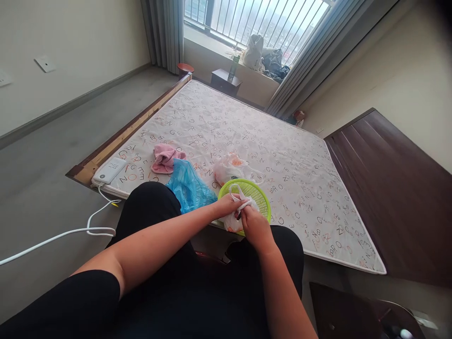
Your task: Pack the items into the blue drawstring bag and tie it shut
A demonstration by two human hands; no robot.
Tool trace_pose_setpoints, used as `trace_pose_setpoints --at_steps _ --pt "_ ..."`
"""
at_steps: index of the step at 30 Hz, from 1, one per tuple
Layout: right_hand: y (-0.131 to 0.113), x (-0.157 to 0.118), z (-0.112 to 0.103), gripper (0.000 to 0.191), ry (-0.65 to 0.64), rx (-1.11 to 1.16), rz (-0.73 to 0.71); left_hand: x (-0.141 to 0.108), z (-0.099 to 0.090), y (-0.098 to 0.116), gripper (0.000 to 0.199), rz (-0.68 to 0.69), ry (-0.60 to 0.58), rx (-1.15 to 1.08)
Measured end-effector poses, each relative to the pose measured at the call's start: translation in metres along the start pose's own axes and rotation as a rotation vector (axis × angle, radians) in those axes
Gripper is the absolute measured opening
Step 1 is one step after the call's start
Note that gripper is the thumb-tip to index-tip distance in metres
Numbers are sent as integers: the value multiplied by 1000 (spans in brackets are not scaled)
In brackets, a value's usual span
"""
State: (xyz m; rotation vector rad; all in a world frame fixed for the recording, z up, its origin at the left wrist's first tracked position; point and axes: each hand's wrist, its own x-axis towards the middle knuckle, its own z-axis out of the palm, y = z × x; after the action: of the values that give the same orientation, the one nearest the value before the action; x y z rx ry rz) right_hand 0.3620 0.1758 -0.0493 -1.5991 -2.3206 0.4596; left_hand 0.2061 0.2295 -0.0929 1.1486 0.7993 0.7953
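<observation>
Both hands meet over a lime-green mesh basket (264, 202) at the bed's near edge. My left hand (228, 205) is closed on the gathered top of a white plastic bag (232, 222). Beside it, my right hand (254, 227) pinches the same bag; a small dark bit shows between the hands, too small to name. The bag hangs at the basket's near side, its contents hidden. Just behind the basket lies another whitish plastic bag (226, 168) with orange marks. A blue plastic bag (189, 188) is spread left of the basket, touching a crumpled pink cloth (165, 157).
The mattress (300, 174) with printed letters fills the middle. On its near left corner rests a white device (110, 171) with a white cable (52, 242) running left. A dark headboard (395, 188) stands at right. Beyond the bed are a nightstand (226, 82) and a window.
</observation>
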Motion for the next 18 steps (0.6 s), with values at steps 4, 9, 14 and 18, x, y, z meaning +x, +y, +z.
trace_pose_setpoints --at_steps 4,9,14,18 --pt "1 1 -8 23 -41 18 57 -1 0 -2 43 21 -7 22" --pt "8 3 -10 34 -92 314 17 0 1 -13 43 76 12 61" --pt "23 8 2 35 -37 440 114 0 2 -12 38 62 1 109" --pt "30 6 3 33 53 275 242 -2 1 -8 33 49 -30 205"
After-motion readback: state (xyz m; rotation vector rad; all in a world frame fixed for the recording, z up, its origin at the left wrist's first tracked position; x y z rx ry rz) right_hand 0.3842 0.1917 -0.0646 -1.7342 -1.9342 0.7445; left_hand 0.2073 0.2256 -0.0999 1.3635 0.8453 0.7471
